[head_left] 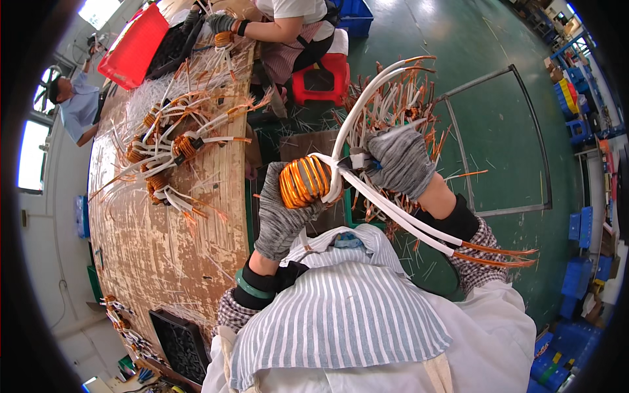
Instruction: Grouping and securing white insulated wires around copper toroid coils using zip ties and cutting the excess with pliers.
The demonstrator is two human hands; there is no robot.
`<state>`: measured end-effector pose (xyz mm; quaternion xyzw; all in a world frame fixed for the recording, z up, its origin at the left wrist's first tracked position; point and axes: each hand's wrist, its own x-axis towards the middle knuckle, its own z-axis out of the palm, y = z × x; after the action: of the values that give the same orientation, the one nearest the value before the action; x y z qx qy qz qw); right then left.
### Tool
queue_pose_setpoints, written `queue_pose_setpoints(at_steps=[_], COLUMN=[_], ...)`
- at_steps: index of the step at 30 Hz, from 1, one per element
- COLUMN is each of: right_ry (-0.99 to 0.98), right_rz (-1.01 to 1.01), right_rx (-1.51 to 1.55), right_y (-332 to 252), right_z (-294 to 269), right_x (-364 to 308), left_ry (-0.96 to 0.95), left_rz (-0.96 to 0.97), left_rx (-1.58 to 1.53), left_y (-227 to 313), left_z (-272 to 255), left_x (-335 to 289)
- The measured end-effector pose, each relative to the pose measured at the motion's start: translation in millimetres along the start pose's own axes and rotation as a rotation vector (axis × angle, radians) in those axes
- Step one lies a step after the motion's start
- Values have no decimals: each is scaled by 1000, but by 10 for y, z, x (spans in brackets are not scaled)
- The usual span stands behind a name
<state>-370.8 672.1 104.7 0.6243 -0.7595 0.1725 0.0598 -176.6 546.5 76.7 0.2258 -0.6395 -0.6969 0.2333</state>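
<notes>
My left hand (280, 226), in a grey knit glove, is wrapped round a toroidal coil (305, 183) of thick orange copper wire. From the coil run white-sleeved leads (393, 213) with bare copper ends, some curving up and away, others reaching down to the right. In a matching glove, my right hand (401, 160) is closed beside the spot where the leads cross. A small dark piece with a pale grey end (359, 160) sticks out from its fingers against the leads. What kind of thing it is cannot be made out.
Several wound coils (187, 147) with tangled leads lie on the worn wooden table (196, 252) at left. A heap of white-and-copper leads (419, 105) stands beyond my right hand. Farther off are a red crate (134, 46), a red stool (321, 82), a metal frame (547, 150) and two people.
</notes>
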Motion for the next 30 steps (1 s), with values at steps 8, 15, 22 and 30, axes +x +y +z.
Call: queue_pose_setpoints(at_steps=[8, 15, 22, 30], right_ry=[556, 268, 254, 99], right_rz=[391, 928, 782, 346], right_rx=[751, 1303, 781, 409], right_y=[330, 462, 716, 294], right_z=[680, 511, 622, -33], right_x=[-726, -1144, -996, 22], left_ry=[89, 26, 4, -235], left_rz=[-12, 122, 51, 333], left_rx=[-404, -936, -1012, -1252], left_y=[2, -105, -422, -476], left_z=[-134, -530, -976, -1149], left_x=[457, 746, 517, 189])
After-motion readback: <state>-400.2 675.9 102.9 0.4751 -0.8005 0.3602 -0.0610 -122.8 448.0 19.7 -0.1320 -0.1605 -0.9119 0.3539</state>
